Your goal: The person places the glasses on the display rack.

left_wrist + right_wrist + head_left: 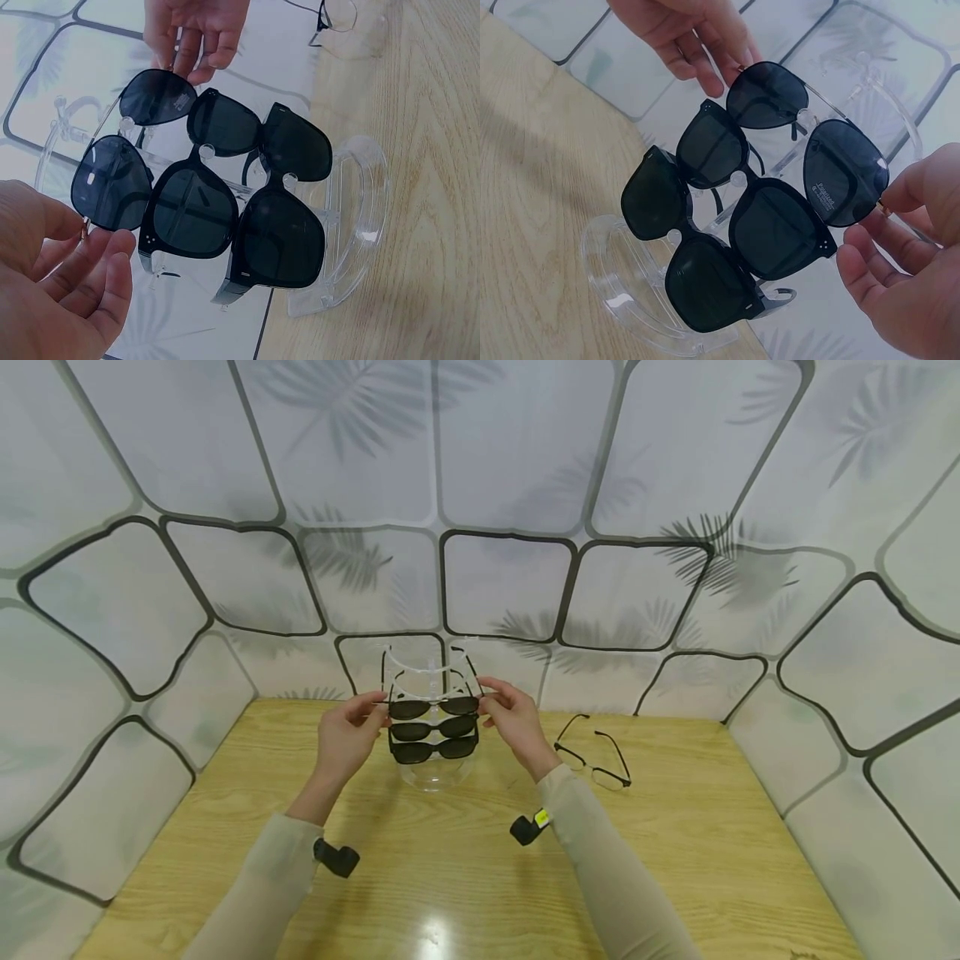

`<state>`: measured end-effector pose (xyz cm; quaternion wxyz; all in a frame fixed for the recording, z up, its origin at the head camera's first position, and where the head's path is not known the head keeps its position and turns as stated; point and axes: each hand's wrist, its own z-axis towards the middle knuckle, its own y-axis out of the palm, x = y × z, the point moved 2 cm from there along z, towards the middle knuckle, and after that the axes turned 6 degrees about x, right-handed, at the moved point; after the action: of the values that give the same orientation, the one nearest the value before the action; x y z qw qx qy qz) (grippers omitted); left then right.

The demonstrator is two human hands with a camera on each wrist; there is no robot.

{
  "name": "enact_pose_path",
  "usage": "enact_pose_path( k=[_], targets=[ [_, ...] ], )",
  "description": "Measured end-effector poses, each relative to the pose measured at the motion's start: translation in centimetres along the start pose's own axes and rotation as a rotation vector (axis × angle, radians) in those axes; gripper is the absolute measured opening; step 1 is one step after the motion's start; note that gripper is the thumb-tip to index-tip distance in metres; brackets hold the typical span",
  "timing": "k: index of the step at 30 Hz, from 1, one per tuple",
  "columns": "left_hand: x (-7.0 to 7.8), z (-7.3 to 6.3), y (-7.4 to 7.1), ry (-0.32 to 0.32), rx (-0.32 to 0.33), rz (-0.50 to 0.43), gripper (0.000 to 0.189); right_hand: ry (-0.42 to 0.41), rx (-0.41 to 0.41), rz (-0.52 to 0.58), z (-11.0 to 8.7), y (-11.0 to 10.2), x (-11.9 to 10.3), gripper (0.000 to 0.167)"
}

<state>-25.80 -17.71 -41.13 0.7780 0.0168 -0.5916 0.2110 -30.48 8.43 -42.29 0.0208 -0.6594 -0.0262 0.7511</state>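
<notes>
A clear plastic display stand (431, 781) holds three pairs of dark sunglasses, one above another. The topmost pair, thin-framed sunglasses (112, 182) with a metal bridge, sits at both hands. My left hand (347, 737) pinches its hinge on the left side between thumb and fingers. On the opposite side my right hand (516, 720) pinches the other hinge. Below are the middle black sunglasses (780, 225) and the lowest black sunglasses (711, 281), both resting on the stand untouched. A small printed label marks one lens of the top pair in the right wrist view.
Clear-lensed eyeglasses (592, 767) lie with temples unfolded on the wooden table (450, 893), right of the stand. A patterned cloth backdrop (510, 585) rises behind and at both sides. Small black cameras are strapped to both wrists.
</notes>
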Motion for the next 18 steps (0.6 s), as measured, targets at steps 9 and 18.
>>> enact_pose_path(
  k=[9,18],
  targets=[
    [-0.06,-0.23,-0.02,0.009,-0.007,-0.003,0.028,0.006,-0.002,-0.003,-0.23,-0.10,-0.04,0.042],
    [-0.13,-0.50,-0.07,0.023,-0.016,0.007,0.028,0.011,-0.013,-0.012,-0.32,-0.30,0.02,0.042]
  ],
)
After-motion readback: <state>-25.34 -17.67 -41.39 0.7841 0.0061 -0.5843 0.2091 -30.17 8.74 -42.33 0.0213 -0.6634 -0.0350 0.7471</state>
